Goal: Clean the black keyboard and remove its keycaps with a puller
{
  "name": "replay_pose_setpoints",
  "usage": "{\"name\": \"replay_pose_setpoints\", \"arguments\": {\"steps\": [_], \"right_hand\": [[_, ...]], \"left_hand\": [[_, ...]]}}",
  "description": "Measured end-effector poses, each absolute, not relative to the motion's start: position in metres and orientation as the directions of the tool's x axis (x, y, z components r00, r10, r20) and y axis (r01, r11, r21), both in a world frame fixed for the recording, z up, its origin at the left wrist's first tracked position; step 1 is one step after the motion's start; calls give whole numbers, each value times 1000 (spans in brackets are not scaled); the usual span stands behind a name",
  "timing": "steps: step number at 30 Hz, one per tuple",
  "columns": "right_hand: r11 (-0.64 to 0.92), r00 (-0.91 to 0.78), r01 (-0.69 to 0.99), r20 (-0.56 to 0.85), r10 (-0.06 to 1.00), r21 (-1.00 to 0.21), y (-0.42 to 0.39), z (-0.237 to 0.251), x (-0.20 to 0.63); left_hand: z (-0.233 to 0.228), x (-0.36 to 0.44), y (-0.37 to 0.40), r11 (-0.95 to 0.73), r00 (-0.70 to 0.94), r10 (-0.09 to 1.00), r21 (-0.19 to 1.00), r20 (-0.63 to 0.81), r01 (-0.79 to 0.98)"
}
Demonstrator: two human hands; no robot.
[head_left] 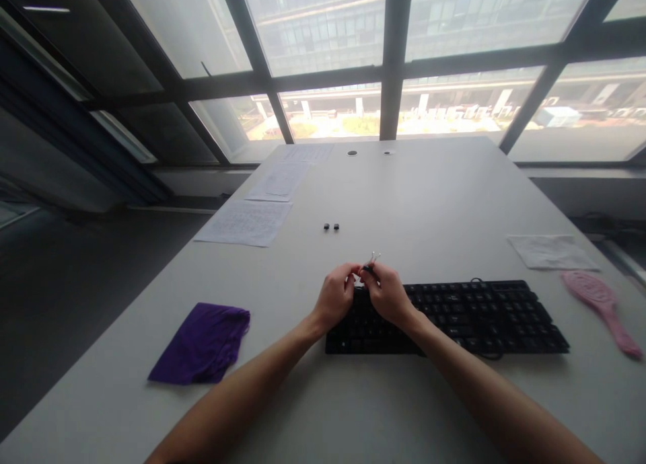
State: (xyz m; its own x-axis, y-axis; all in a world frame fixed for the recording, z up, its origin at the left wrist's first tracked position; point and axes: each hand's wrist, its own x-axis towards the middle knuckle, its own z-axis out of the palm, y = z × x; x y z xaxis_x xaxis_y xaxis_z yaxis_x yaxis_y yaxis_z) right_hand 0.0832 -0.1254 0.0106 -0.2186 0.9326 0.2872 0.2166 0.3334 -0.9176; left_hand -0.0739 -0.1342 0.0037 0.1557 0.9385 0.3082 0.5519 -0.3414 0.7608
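My left hand (335,297) and my right hand (387,294) meet above the left end of a black keyboard (479,313). Together they pinch a small binder clip (371,262); its black body is mostly hidden by my fingers and its silver wire handles stick up. Two more small black clips (331,227) lie side by side on the table farther away, apart from my hands.
A grey table (428,195) runs toward large windows. A folded purple cloth (204,343) lies at the near left. Printed paper sheets (245,222) line the far left. A white tissue (550,252) and a pink hairbrush (600,309) lie at the right edge.
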Motion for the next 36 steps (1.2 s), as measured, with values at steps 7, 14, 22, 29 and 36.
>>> {"name": "replay_pose_setpoints", "arguments": {"steps": [7,14,22,29,36], "right_hand": [[398,-350,233,305,886,-887,-124,11,81],[519,-443,239,383,810,-821,-133,6,84],[486,-395,173,392,831,-857,-132,4,86],[422,-343,155,351,871,-893,-129,5,87],[276,-228,99,248,941,-956,-126,7,90]], "left_hand": [[2,-77,-134,-353,159,933,747,322,563],[11,-87,-150,-456,327,890,652,319,606],[12,-87,-149,-360,306,927,739,217,569],[13,-83,-150,-314,246,947,770,208,556],[12,-83,-149,-329,230,942,816,245,476]]}}
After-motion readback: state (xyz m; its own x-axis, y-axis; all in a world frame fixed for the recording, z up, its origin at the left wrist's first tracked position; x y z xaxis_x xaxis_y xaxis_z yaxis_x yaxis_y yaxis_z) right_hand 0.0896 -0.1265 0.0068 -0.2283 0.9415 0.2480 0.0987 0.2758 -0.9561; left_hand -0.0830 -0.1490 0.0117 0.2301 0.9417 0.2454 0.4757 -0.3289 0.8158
